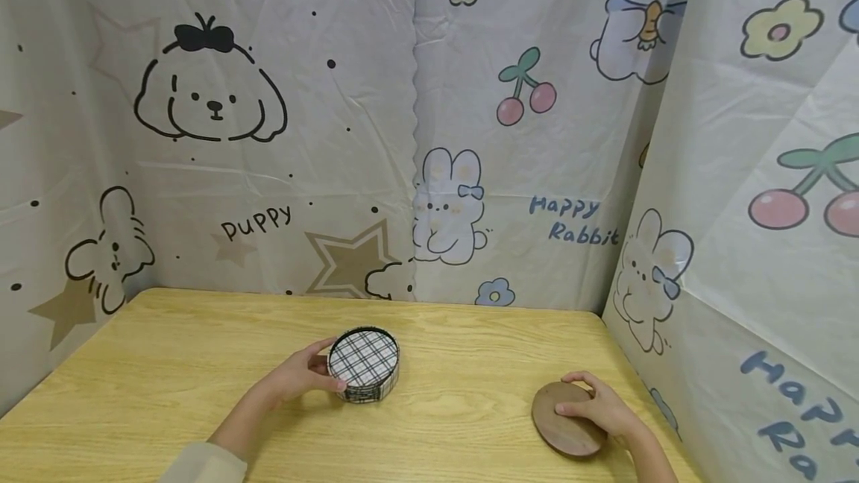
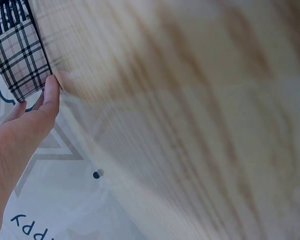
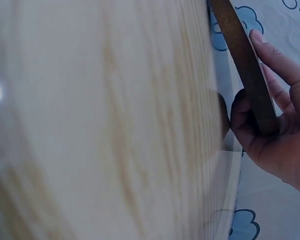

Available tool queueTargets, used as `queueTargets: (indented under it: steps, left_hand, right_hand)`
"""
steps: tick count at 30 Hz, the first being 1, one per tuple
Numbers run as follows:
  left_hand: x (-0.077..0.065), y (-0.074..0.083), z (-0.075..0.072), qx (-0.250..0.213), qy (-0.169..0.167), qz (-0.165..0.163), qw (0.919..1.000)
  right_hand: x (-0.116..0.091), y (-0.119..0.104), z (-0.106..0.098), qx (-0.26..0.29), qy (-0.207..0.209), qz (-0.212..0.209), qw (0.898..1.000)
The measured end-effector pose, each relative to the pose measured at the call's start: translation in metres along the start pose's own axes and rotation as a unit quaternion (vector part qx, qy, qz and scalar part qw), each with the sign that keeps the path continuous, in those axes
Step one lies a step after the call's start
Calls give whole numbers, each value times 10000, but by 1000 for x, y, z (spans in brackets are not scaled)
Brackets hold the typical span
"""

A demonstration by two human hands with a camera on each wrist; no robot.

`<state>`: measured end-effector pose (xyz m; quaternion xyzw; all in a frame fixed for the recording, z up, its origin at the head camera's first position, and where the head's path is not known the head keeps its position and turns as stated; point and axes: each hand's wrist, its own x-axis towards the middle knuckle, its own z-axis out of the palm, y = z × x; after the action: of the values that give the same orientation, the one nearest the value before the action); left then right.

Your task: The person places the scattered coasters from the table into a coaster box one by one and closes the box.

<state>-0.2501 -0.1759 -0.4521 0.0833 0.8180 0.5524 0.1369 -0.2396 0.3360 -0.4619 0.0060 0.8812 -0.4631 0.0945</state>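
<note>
A round box [image 1: 365, 358] in black-and-white plaid is near the table's middle, its flat top facing up. My left hand [image 1: 300, 374] grips it from the left, thumb at the front and fingers around the far side. In the left wrist view the plaid side [image 2: 24, 60] of the box shows beside the left hand [image 2: 27, 132]. Farther right, a thin round brown wooden disc [image 1: 562, 417] is pinched by my right hand [image 1: 599, 407], thumb on its upper face. The right wrist view shows the disc [image 3: 247, 65] edge-on and tilted, within the right hand [image 3: 285, 115].
Both hands work over a yellow wood-grain table [image 1: 443, 438]. Pale curtains [image 1: 349, 133] printed with cartoon animals, fruit and flowers stand along its back and sides. The right curtain [image 1: 731, 282] comes close to the right hand.
</note>
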Motion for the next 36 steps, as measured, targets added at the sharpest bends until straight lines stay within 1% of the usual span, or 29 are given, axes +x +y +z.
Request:
queueTargets:
  steps: [5,8,14,24,31,36]
  left_hand:
    - [0,0,0,-47,45,-32,10000]
    - [-1,0,0,-48,60,-50,10000]
    - [0,0,0,-70,-26,14,10000]
    - [0,2,0,6,-1,-65,10000]
    - [-1,3,0,24,56,-137,9999]
    - [-1,3,0,14,15,-151,9999]
  right_hand:
    - [4,-2,4,130,162,25,9998]
    - [6,-5,7,281,179,2,9994]
    - [10,-15,14,569,294,-27,9979]
    - [16,-29,23,579,411,-82,9974]
    - [21,-38,30,788,427,-116,9959]
    - [24,-44,35,859,449,-111,9952]
